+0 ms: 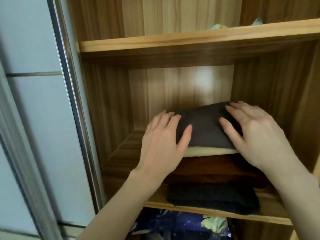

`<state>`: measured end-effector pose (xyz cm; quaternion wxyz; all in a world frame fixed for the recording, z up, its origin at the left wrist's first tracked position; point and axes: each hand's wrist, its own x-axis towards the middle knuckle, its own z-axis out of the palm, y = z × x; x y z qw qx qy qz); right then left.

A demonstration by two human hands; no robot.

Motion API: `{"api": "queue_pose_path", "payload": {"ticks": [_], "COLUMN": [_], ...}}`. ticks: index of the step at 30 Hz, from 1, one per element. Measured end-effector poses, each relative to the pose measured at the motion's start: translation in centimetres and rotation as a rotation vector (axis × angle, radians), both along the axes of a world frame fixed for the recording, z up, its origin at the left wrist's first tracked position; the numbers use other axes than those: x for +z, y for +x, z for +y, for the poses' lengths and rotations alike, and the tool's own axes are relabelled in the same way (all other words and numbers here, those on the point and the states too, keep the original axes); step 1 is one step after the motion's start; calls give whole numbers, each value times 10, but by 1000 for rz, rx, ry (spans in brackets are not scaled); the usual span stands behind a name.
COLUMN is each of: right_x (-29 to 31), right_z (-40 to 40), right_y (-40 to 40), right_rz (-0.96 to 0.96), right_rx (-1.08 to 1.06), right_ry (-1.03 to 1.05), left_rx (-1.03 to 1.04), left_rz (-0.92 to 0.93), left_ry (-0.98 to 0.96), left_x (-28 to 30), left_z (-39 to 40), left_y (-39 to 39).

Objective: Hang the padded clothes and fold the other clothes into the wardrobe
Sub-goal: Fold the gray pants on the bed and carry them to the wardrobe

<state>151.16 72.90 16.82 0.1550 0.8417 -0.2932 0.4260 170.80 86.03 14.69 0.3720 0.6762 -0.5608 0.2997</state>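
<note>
- Dark grey folded garment (206, 129) tops the stack in the wardrobe's middle compartment, and I take that stack as my landmark.
- Under the grey piece I see a cream layer (207, 151), then a brown fold (216, 168), then a charcoal knit (213, 196) lowest, resting on the shelf board (270, 210).
- My left hand (162, 146) lies flat on the near left corner of the grey garment, fingers straight and spread, gripping nothing.
- My right hand (256, 132) lies on its right side, fingers extended and relaxed, blurred at the tips; I judge it presses rather than grasps.
- I judge the folding part well advanced: four folded pieces are stored, and this one seems to be getting its final patting down.
- No hanging rail or padded clothes appear, so I cannot tell whether that part is done.
- Above the stack runs a lighter wooden shelf (190, 42) with something pale green on it.
- Below the stack, dark blue patterned fabric (173, 224) fills the lower compartment.
- Left of the stack stands a pale sliding door (34, 118) with a metal edge.
</note>
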Motion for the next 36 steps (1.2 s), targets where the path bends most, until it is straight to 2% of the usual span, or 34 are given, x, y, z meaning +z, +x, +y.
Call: {"api": "queue_pose_path", "payload": {"ticks": [5,13,17,21,25,31,36], "right_x": [-4,-20,-33,-43,-52,-55,-56], "right_z": [60,171,216,240,231,216,205], "right_y": [36,128,175,219,252,251,237], "right_rz": [-80,-187,-252,-252,-130,-80,-58], "right_rx": [38,278,391,383,183,75,22], "right_ry": [-108,-116,-159,-253,-299,-385,-416], "left_rx": [-116,-170,-149,-19,91,145,119], "left_rz": [-130,-212,-160,-89,-229,-210,-221], "left_ry": [-170,-460,-568,-493,-423,-311,-293], "left_x": [2,-1,-14,-28,-38,-53,-61], "left_z": [53,144,174,181,168,154,151], "left_y": [25,90,117,148,157,169,171]}}
